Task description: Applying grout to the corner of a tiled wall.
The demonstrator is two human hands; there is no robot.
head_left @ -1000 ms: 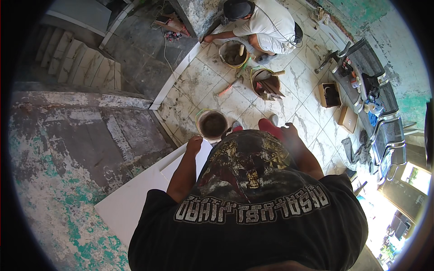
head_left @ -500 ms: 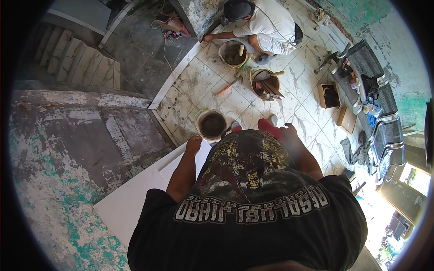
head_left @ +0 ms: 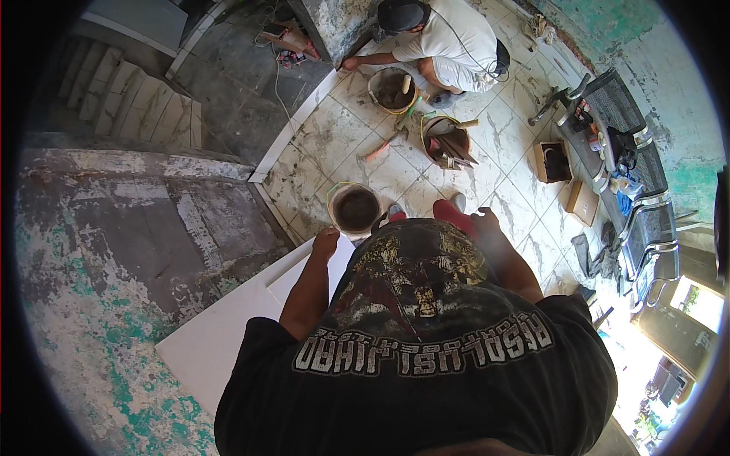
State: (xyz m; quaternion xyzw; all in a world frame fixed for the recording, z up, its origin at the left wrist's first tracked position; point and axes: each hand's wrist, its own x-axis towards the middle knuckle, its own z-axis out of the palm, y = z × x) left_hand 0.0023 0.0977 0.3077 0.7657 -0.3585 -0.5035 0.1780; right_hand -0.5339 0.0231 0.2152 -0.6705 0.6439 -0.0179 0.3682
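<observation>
My left hand (head_left: 326, 242) is closed at the upper edge of a white board (head_left: 198, 353), which leans beside me and is partly hidden by my body. Just right of it stands a pale bucket (head_left: 355, 209) with dark grey contents. My right hand (head_left: 484, 223) hangs at my right side over the tiled floor, fingers bent; what it holds, if anything, is too small to make out. My dark shirt covers much of the lower view, with my feet showing beyond it.
A co-worker (head_left: 452, 45) crouches at the floor edge near a bucket (head_left: 391, 95), a tool bucket (head_left: 449, 140) and a hammer (head_left: 380, 150). Metal chairs (head_left: 646, 228), boxes (head_left: 582, 204) and dark cloth line the right. Stairs (head_left: 122, 99) and a peeling ledge (head_left: 152, 228) lie left.
</observation>
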